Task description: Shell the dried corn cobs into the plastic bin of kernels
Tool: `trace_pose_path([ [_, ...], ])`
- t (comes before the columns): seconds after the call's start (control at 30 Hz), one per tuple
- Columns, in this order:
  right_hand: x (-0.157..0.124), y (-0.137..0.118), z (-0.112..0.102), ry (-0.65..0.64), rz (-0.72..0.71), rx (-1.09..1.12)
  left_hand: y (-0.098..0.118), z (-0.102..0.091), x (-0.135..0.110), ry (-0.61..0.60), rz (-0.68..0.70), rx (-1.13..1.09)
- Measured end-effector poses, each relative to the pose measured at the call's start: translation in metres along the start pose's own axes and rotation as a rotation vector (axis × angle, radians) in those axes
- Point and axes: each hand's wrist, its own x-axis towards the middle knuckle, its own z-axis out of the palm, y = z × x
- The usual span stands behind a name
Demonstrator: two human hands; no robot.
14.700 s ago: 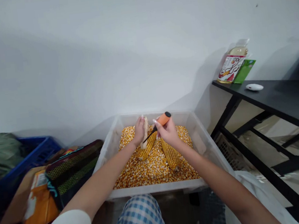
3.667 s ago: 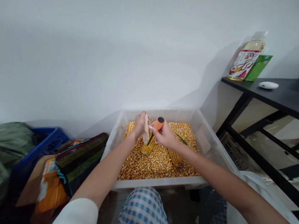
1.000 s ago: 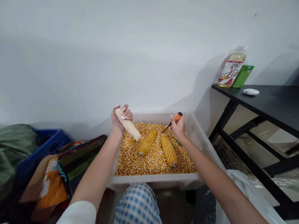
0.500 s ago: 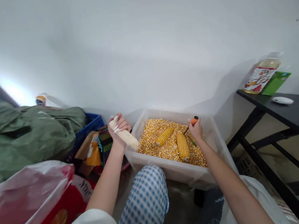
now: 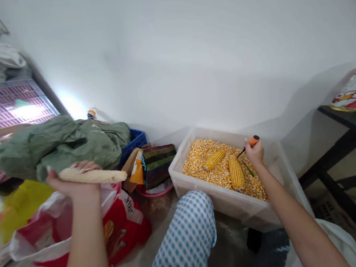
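Over the red and white bag on the left, my left hand (image 5: pixel 73 186) is closed around a bare corn cob (image 5: pixel 97 175), pale and stripped of kernels. My right hand (image 5: pixel 254 152) grips a screwdriver (image 5: pixel 254 140) with an orange and black handle and a thin dark shaft. Its shaft points down toward a yellow ear of corn (image 5: pixel 236 174); whether the tip touches cannot be made out. A second ear of corn (image 5: pixel 214 160) lies beside it. Both rest on loose corn kernels (image 5: pixel 197 165) in a translucent plastic bin (image 5: pixel 201 196).
The open red and white bag (image 5: pixel 127 225) stands left of my knee. Behind it are green cloth (image 5: pixel 92 141), a blue crate (image 5: pixel 138 138) and a striped pouch (image 5: pixel 158 163). Another person's arm (image 5: pixel 7 130) shows at far left. A black table (image 5: pixel 343 121) stands right.
My left hand has carried the bare cob left, from the bin's edge to above the bag. The view has turned left. My right hand stays over the bin with the screwdriver.
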Motion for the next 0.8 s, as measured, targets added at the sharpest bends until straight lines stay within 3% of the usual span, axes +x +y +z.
trace_pose_path([
  [0.1, 0.005, -0.018, -0.009, 0.024, 0.038, 0.212, -0.054, 0.021, 0.014, 0.043, -0.157, -0.159],
  [0.3, -0.011, -0.061, -0.040, -0.019, 0.062, 0.672, -0.208, 0.073, 0.056, 0.231, -0.369, -0.134],
  [0.43, -0.019, -0.077, -0.047, -0.120, 0.044, 0.732, -0.303, 0.105, 0.069, 0.112, -0.650, 0.041],
  [0.53, -0.012, -0.084, -0.041, -0.181, 0.017, 0.737, -0.361, 0.115, 0.076, 0.039, -0.836, 0.183],
  [0.6, -0.006, -0.089, -0.033, -0.237, -0.014, 0.720, -0.391, 0.111, 0.080, -0.091, -0.944, 0.329],
  [0.7, 0.000, -0.093, -0.017, -0.308, -0.069, 0.691, -0.419, 0.094, 0.086, -0.299, -0.979, 0.465],
  [0.8, -0.005, -0.092, -0.004, -0.354, -0.081, 0.674, -0.428, 0.076, 0.092, -0.344, -0.979, 0.466],
])
